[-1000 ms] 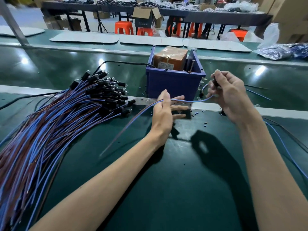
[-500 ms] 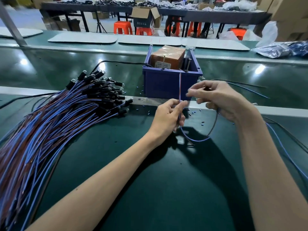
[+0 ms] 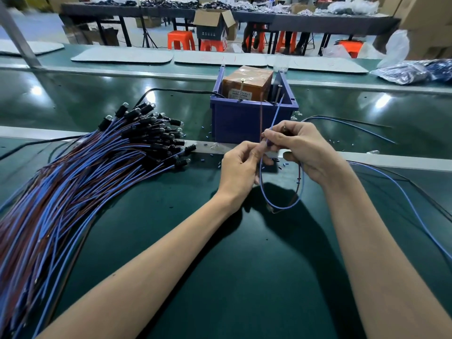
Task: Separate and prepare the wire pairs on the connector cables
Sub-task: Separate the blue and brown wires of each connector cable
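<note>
Cable in hand [image 3: 281, 207]: held at the centre of my view, between both hands and above the green bench [image 3: 244, 277]. Its slack hangs in a loop at 6 o'clock from the fingers.
Wire pair: the brown wire [image 3: 261, 116] and blue wire [image 3: 275, 116] are already parted and stand up toward 12 o'clock in a narrow V.
Left hand [image 3: 241, 165]: fingers are curled, with thumb and forefinger pinching the pair just below the split.
Right hand [image 3: 305, 148]: fingertips are pinched on the blue wire. A dark part sits under the fingers, but I cannot tell whether it is the connector.
Handling: I judge the cable light, limp and springy. The insulation is smooth and likely to slip, and the thin wires could kink.
Hold point: right at the fork, with one wire per hand.
Blue bin [image 3: 242, 126]: at 12 o'clock, just beyond the hands. It holds a brown carton [image 3: 247, 80] and two upright pins [image 3: 277, 94]. A black cord [image 3: 171, 90] enters it from 9 o'clock.
Bundle [image 3: 85, 172]: at 9 o'clock, many blue-and-brown cables fanned out with their black ends toward the bin.
Loose cable [image 3: 415, 211]: lies at 3 o'clock.
Offcuts [image 3: 285, 165]: small blue bits are scattered near the hands.
</note>
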